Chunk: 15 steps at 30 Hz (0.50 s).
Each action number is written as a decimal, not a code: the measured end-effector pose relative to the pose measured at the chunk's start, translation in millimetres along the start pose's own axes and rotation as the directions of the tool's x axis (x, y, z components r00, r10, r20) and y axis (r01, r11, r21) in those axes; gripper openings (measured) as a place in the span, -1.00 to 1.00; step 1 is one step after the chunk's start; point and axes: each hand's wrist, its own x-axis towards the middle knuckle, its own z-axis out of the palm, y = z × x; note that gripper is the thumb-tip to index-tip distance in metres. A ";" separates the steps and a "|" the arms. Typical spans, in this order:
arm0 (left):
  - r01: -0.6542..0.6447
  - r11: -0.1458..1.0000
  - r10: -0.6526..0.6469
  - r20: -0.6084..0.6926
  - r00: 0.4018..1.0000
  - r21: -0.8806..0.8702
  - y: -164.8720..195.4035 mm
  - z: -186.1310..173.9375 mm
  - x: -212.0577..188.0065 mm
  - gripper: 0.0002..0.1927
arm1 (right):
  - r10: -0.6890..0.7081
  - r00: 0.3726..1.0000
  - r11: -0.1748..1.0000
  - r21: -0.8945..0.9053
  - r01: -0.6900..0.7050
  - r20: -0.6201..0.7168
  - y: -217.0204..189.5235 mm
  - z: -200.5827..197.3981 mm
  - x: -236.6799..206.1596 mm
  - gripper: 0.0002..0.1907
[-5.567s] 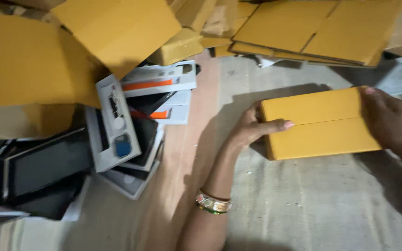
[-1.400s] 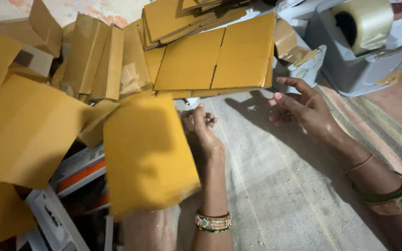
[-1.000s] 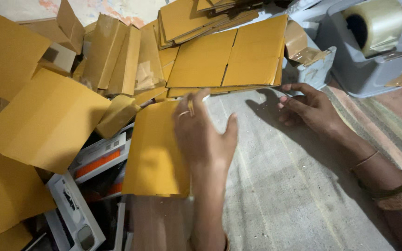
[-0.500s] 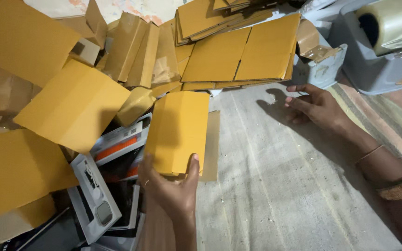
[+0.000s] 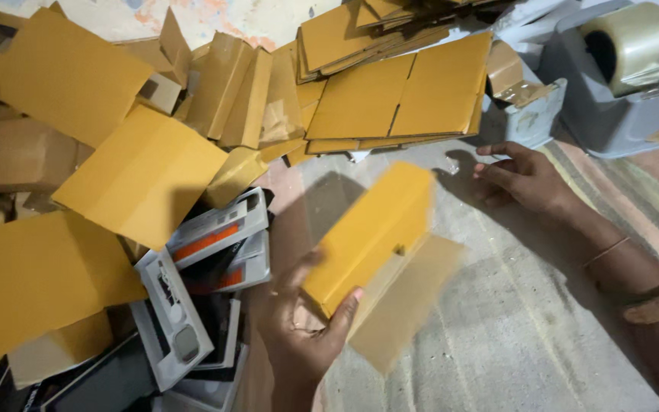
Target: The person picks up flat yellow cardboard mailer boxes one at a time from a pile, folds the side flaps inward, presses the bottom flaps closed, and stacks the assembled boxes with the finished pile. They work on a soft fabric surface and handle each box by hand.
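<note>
Head view: left hand [image 5: 299, 336] grips blurred yellow box [image 5: 371, 236], seemingly open-flapped; right hand [image 5: 524, 179] spread, empty.

Mustard-yellow carton [image 5: 371, 236], grey tape dispenser [image 5: 619, 91], seemingly beige woven mat [image 5: 512, 336], white-and-orange packs [image 5: 215, 236].

Packing workspace: flattened yellow cartons [image 5: 398, 95], tape dispenser [image 5: 623, 72], boxed goods [image 5: 207, 244].
</note>
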 end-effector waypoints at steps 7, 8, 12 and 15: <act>-0.253 0.806 0.022 -0.399 0.917 -0.536 61.7 -134.8 156.7 -0.34 | 0.000 1.000 0.998 -0.064 0.000 -0.003 -6.8 6.2 -8.5 -0.45; -0.278 0.794 0.032 -0.420 0.907 -0.540 54.6 -137.2 153.6 -0.34 | 0.006 1.000 0.999 -0.054 -0.007 -0.018 -7.7 7.4 -11.2 -0.44; -0.313 0.839 0.084 -0.463 0.882 -0.444 23.4 -122.9 170.6 -0.35 | 0.061 0.996 0.989 -0.130 -0.069 -0.062 -16.8 14.1 -6.5 -0.39; -0.239 0.907 0.076 -0.423 0.903 -0.346 19.7 -132.4 185.5 -0.36 | 0.037 0.999 0.983 -0.177 -0.037 -0.006 -19.1 13.9 -5.9 -0.43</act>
